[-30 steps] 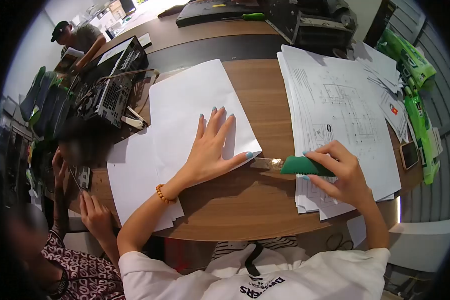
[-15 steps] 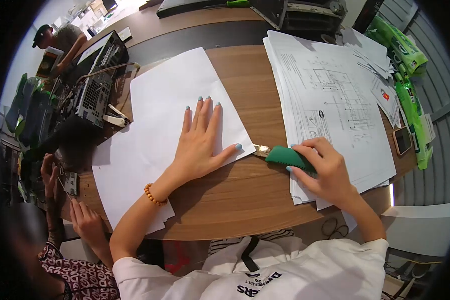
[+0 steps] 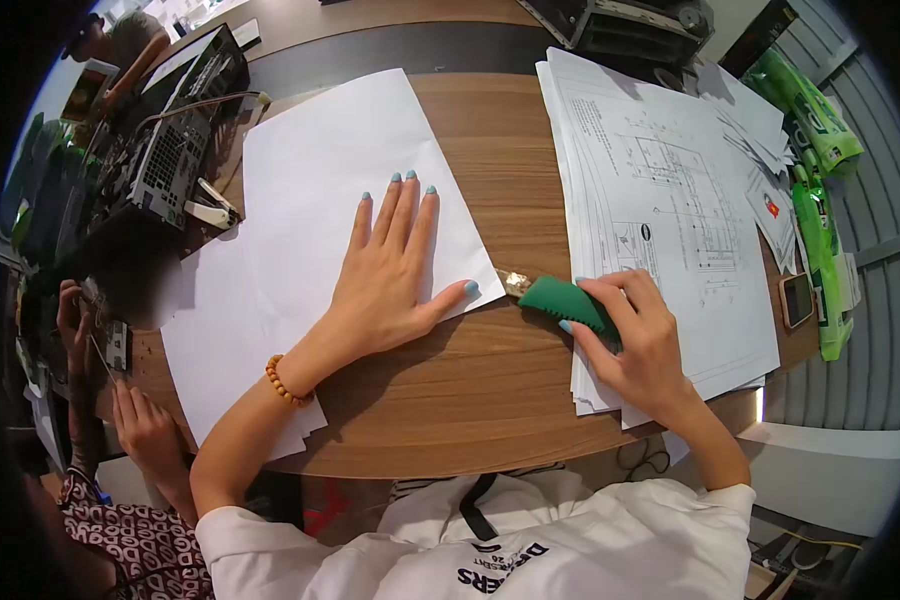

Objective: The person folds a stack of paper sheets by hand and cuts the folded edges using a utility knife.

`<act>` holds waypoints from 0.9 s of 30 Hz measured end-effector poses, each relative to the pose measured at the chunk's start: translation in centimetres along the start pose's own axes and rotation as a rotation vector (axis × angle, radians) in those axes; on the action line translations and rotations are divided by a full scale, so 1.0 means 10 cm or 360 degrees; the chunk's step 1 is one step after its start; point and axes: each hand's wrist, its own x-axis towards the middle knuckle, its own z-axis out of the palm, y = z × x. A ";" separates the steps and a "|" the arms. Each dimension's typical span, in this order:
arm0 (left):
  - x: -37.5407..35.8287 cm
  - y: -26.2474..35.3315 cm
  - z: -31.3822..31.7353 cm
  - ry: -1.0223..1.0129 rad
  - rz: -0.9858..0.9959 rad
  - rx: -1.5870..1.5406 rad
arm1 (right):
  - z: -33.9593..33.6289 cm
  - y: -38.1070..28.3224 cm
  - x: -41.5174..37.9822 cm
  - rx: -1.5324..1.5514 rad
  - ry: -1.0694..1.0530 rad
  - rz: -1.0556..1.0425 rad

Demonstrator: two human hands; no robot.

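My left hand [image 3: 384, 268] lies flat on a stack of blank white paper [image 3: 300, 170], fingers spread and thumb near the corner closest to the knife. In my right hand [image 3: 632, 338] is a green-handled utility knife [image 3: 562, 304], gripped between thumb and fingers. Its metal nose points left, and the tip meets the right edge of the white paper just above that corner. The right wrist is over the lower left part of a pile of printed sheets [image 3: 660, 200] with a line diagram on top.
A computer case [image 3: 175, 165] stands at the left, a white clip-like piece [image 3: 212, 207] beside it. Another person's hands [image 3: 148, 430] work at the lower left. A phone [image 3: 797, 300] and green packages [image 3: 818, 250] line the right edge. Another person is at the back left.
The view has shifted slightly. The knife tip has moved a little up the paper's right edge, away from the corner. My left hand stays pressed on the paper.
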 end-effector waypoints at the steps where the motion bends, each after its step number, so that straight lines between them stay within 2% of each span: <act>1: 0.00 0.00 0.01 -0.0009 -0.0004 0.0013 | 0.02 0.00 0.03 0.0009 0.0024 -0.0016; 18: -0.01 -0.01 0.05 0.0169 0.0006 -0.0087 | 0.28 0.23 0.65 -0.0048 0.0065 -0.0122; 23: 0.01 -0.02 0.06 0.0227 -0.0022 -0.0121 | 0.23 0.13 0.55 -0.0097 -0.0032 0.0002; 25: 0.00 0.00 0.04 0.0085 -0.0076 -0.0051 | 0.28 0.10 0.56 -0.0145 0.0003 -0.0055; 27: 0.00 0.01 0.05 0.0105 -0.0078 -0.0075 | 0.30 0.05 0.59 -0.0214 -0.0003 -0.0075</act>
